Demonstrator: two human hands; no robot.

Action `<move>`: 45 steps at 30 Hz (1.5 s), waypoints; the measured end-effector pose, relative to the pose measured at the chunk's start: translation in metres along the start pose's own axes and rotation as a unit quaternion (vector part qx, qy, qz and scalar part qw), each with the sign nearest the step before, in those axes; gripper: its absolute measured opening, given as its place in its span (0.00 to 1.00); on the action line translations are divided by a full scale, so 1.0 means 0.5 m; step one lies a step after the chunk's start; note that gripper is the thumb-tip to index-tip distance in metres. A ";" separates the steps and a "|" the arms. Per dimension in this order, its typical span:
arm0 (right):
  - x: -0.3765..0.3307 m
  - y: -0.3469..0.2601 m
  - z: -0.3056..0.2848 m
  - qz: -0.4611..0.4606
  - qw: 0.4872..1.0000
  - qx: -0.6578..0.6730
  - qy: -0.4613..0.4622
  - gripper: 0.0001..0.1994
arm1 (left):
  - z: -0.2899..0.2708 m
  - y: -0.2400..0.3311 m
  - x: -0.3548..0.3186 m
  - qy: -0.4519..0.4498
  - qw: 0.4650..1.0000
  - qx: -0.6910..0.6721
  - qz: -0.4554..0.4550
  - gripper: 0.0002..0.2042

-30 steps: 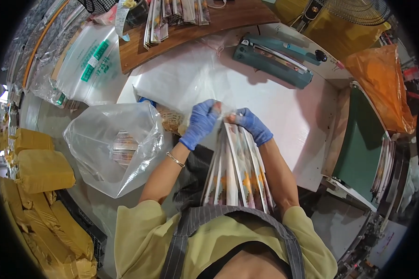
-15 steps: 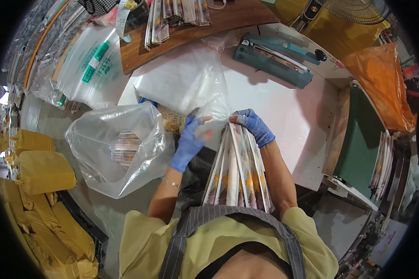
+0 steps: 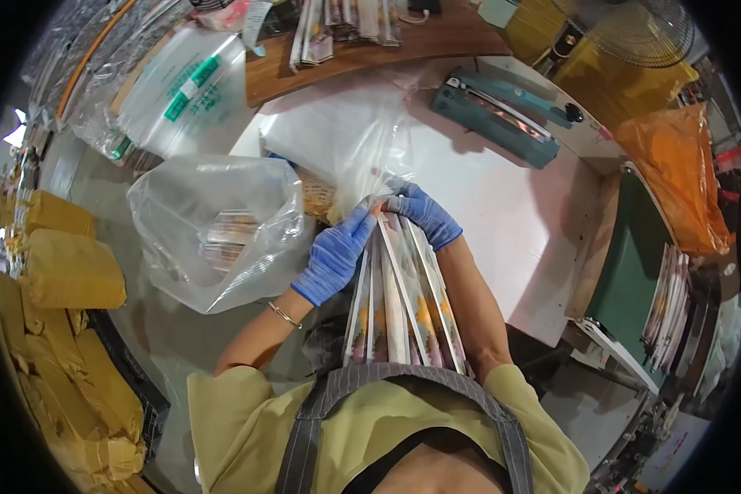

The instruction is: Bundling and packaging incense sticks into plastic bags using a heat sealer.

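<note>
Both my hands wear blue knit gloves and meet at the table's near edge. My left hand [image 3: 337,251] is closed, its fingertips pinching the gathered edge of a clear plastic bag [image 3: 362,156]. Beside it my right hand [image 3: 424,216] is closed at the upper end of a bundle of long flat printed packets [image 3: 405,296]. The packets fan out downward and lean against my apron [image 3: 424,380]. Exactly where the plastic ends and the packets begin is hidden by my fingers.
Left of my hands stands an open clear bag [image 3: 160,214] with printed packets [image 3: 226,239] inside. A green bag sealer [image 3: 494,123] lies on the white table [image 3: 510,214]. More packets rest on a brown board [image 3: 436,33]. Taped yellow parcels [image 3: 74,267] are stacked at left.
My left hand has moved up and inward to meet my right hand at the packets' upper end. Its fingers were apart and blurred; now they pinch. The whole view has shifted slightly.
</note>
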State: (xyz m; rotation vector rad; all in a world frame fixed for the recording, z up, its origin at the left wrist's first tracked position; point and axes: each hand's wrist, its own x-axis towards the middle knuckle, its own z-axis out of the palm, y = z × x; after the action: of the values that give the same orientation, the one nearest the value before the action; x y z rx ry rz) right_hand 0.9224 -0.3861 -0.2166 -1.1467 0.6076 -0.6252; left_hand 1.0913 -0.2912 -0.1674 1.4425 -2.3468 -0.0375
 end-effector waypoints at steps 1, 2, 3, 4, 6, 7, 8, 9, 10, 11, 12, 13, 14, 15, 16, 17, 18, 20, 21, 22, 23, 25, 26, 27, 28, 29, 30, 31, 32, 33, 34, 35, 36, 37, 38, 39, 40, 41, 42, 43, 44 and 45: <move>0.007 -0.008 0.023 -0.024 0.999 0.013 0.037 0.23 | -0.002 -0.006 -0.017 0.001 1.000 0.007 -0.006 0.29; 0.013 -0.012 0.041 -0.047 0.996 0.026 0.076 0.19 | -0.002 -0.011 -0.030 0.019 1.000 -0.010 0.008 0.29; 0.019 -0.012 0.042 -0.048 0.996 0.024 0.071 0.19 | -0.006 -0.008 -0.031 0.039 0.999 -0.028 0.026 0.29; 0.024 -0.008 0.039 -0.101 0.992 -0.027 0.075 0.20 | -0.002 -0.012 -0.038 0.050 0.997 -0.044 0.041 0.29; 0.029 -0.003 0.028 -0.153 0.982 -0.081 0.078 0.21 | 0.000 -0.004 -0.051 0.087 0.993 -0.065 0.042 0.30; 0.021 -0.001 0.018 -0.107 0.989 -0.048 0.089 0.21 | 0.004 -0.001 -0.056 0.120 0.988 -0.088 0.044 0.30; 0.009 0.001 0.005 -0.062 0.993 -0.014 0.102 0.21 | 0.025 0.000 -0.057 0.148 0.982 -0.118 -0.004 0.23; -0.006 0.000 0.002 -0.062 0.993 -0.016 0.100 0.21 | 0.037 -0.006 -0.051 0.151 0.982 -0.117 -0.004 0.23; -0.026 0.006 -0.002 -0.072 0.990 0.037 0.116 0.23 | 0.054 -0.017 -0.042 0.163 0.974 -0.150 -0.039 0.18; -0.050 0.013 -0.007 -0.082 0.984 0.090 0.132 0.25 | 0.073 -0.022 -0.036 0.175 0.965 -0.182 -0.074 0.13; -0.081 0.026 -0.021 -0.082 0.983 0.088 0.139 0.25 | 0.093 -0.010 -0.028 0.195 0.931 -0.278 -0.137 0.05; -0.115 0.042 -0.039 -0.038 0.982 0.134 0.128 0.28 | 0.094 0.006 -0.018 0.231 0.925 -0.293 -0.072 0.03; -0.149 0.062 -0.049 0.005 0.976 0.181 0.119 0.31 | 0.092 0.018 -0.019 0.229 0.936 -0.265 -0.049 0.03; -0.179 0.069 -0.030 0.005 0.975 0.181 0.127 0.31 | 0.092 0.033 -0.028 0.225 0.945 -0.235 -0.026 0.02; -0.203 0.074 0.005 -0.029 0.965 0.150 0.215 0.32 | 0.090 0.046 -0.044 0.153 0.955 -0.247 -0.064 0.03; -0.227 0.079 0.032 -0.066 0.943 0.117 0.304 0.33 | 0.102 0.065 -0.061 0.148 0.954 -0.255 -0.054 0.03; -0.243 0.110 0.038 -0.103 0.933 0.047 0.341 0.33 | 0.124 0.077 -0.080 0.140 0.909 -0.372 -0.122 0.03; -0.248 0.120 0.050 -0.205 0.910 0.011 0.360 0.28 | 0.169 0.089 -0.089 0.082 0.834 -0.493 -0.233 0.05; -0.246 0.096 0.043 -0.202 0.909 0.017 0.365 0.28 | 0.187 0.098 -0.079 0.051 0.821 -0.498 -0.274 0.06; -0.249 0.063 0.029 -0.030 0.921 0.013 0.387 0.25 | 0.204 0.103 -0.054 0.064 0.874 -0.431 -0.215 0.04; -0.254 0.049 0.022 0.142 0.908 0.013 0.393 0.22 | 0.217 0.104 -0.026 0.079 0.917 -0.360 -0.151 0.03; -0.296 0.090 0.058 0.035 0.880 0.140 0.452 0.18 | 0.195 0.133 -0.039 0.035 0.908 -0.406 -0.095 0.08; -0.347 0.113 0.086 0.029 0.876 0.116 0.467 0.18 | 0.157 0.157 -0.067 0.034 0.927 -0.373 -0.034 0.09; -0.404 0.132 0.121 0.021 0.870 0.116 0.479 0.18 | 0.124 0.176 -0.101 0.007 0.928 -0.372 0.009 0.10; -0.465 0.153 0.169 0.069 0.841 0.217 0.490 0.20 | 0.091 0.174 -0.135 -0.082 0.900 -0.424 0.054 0.10; -0.522 0.161 0.205 0.119 0.802 0.312 0.495 0.21 | 0.073 0.163 -0.155 -0.148 0.898 -0.405 0.093 0.07; -0.566 0.158 0.229 0.168 0.750 0.408 0.493 0.23 | 0.045 0.158 -0.124 -0.140 0.907 -0.367 0.153 0.07; -0.575 0.075 0.220 0.161 0.824 0.334 0.429 0.15 | -0.002 0.158 -0.086 -0.138 0.913 -0.325 0.205 0.07; -0.566 0.022 0.212 0.153 0.857 0.227 0.436 0.14 | -0.053 0.167 -0.034 -0.090 0.925 -0.300 0.215 0.06; -0.542 -0.028 0.185 0.145 0.884 0.111 0.430 0.14 | -0.081 0.167 0.028 -0.033 0.936 -0.271 0.221 0.05; -0.512 -0.080 0.167 0.027 0.888 -0.054 0.455 0.14 | -0.066 0.162 0.083 0.103 0.936 -0.235 0.240 0.04; -0.479 -0.124 0.141 -0.093 0.861 -0.213 0.453 0.15 | -0.087 0.172 0.149 0.063 0.942 -0.275 0.180 0.03; -0.445 -0.169 0.088 -0.077 0.859 -0.310 0.401 0.16 | -0.089 0.161 0.203 0.088 0.956 -0.239 0.145 0.04; -0.415 -0.208 0.033 -0.036 0.793 -0.457 0.401 0.15 | -0.087 0.150 0.254 0.056 0.961 -0.234 0.137 0.10; -0.385 -0.213 -0.015 -0.118 0.740 -0.511 0.421 0.14 | -0.077 0.147 0.297 0.070 0.953 -0.255 0.150 0.10; -0.362 -0.215 -0.052 -0.089 0.848 -0.314 0.418 0.12 | -0.059 0.147 0.329 0.073 0.952 -0.255 0.155 0.10; -0.340 -0.202 -0.082 -0.174 0.853 -0.232 0.434 0.11 | -0.033 0.147 0.356 0.116 0.932 -0.280 0.197 0.10; -0.335 -0.190 -0.095 -0.188 0.838 -0.236 0.456 0.11 | -0.017 0.145 0.369 0.159 0.910 -0.300 0.237 0.10; -0.326 -0.191 -0.063 -0.211 0.820 -0.178 0.502 0.11 | -0.004 0.136 0.366 0.161 0.906 -0.304 0.247 0.08; -0.329 -0.183 -0.017 -0.230 0.795 -0.119 0.548 0.10 | 0.003 0.127 0.357 0.158 0.908 -0.302 0.246 0.08; -0.349 -0.138 0.001 -0.221 0.774 -0.080 0.587 0.09 | 0.009 0.128 0.340 0.088 0.914 -0.340 0.205 0.06; -0.374 -0.065 0.018 -0.207 0.751 -0.038 0.626 0.08 | 0.016 0.124 0.320 0.011 0.913 -0.376 0.160 0.05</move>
State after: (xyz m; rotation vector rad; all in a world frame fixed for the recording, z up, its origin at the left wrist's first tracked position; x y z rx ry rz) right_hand 0.7972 -0.2546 -0.1613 -0.7949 1.5359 -1.8172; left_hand 0.9719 -0.4018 -0.1120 0.6721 -2.1404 -0.7395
